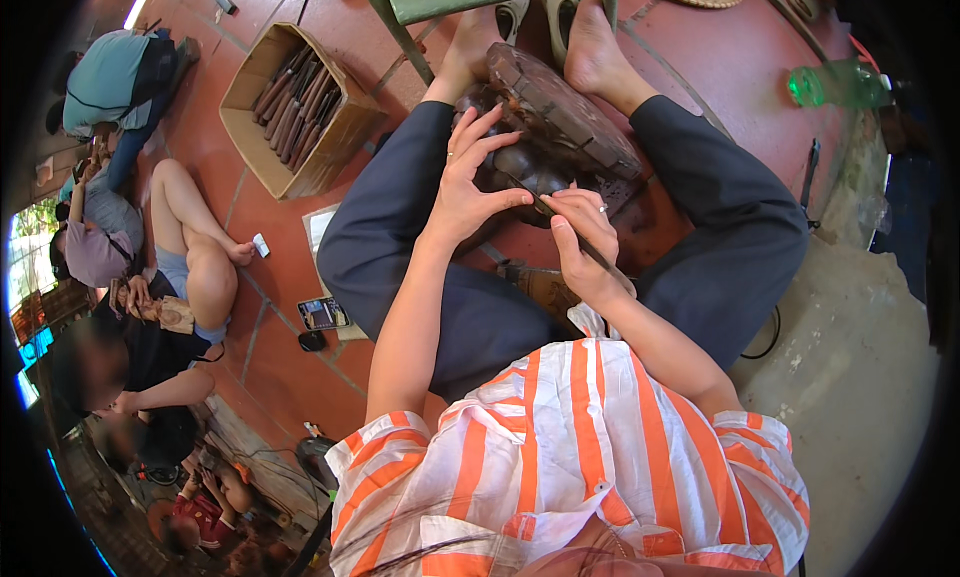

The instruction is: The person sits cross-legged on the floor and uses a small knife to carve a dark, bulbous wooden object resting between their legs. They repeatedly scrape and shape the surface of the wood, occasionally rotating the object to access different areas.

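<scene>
Your left hand (468, 182) spread open, fingertips on the dark carved wooden block (560, 127), your right hand (585, 239) gripping a thin carving tool (600, 257), cardboard box (262, 127) of wood-handled chisels (295, 107) on the red floor (280, 267)

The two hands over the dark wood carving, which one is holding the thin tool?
The right hand: its fingers pinch a thin carving tool against the dark wood carving. The left hand holds nothing, fingers spread on the wood.
</scene>
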The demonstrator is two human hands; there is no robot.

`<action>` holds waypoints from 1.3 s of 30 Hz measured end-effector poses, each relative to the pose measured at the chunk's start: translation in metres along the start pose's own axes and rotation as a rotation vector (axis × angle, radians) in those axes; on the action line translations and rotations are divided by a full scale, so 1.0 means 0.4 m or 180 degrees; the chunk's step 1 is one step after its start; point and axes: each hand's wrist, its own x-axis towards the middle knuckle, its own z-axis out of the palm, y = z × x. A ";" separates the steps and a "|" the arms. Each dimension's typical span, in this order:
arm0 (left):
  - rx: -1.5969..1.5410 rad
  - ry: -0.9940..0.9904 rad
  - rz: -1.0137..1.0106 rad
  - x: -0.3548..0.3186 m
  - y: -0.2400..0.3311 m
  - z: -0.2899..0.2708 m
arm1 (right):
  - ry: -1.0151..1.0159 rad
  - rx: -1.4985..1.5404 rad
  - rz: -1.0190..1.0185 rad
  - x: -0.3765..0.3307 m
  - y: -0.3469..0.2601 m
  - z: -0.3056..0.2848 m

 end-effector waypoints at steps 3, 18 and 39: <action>-0.0016 -0.0025 0.0003 0.000 0.000 -0.003 | 0.0004 -0.0104 -0.0050 0.000 0.001 0.005; 0.0322 0.0512 -0.0011 0.003 0.012 0.058 | 0.0366 0.0105 0.0083 0.007 0.024 -0.020; 0.0921 0.0915 -0.0222 0.021 0.035 0.093 | 0.0488 0.1046 0.1464 0.029 0.026 -0.027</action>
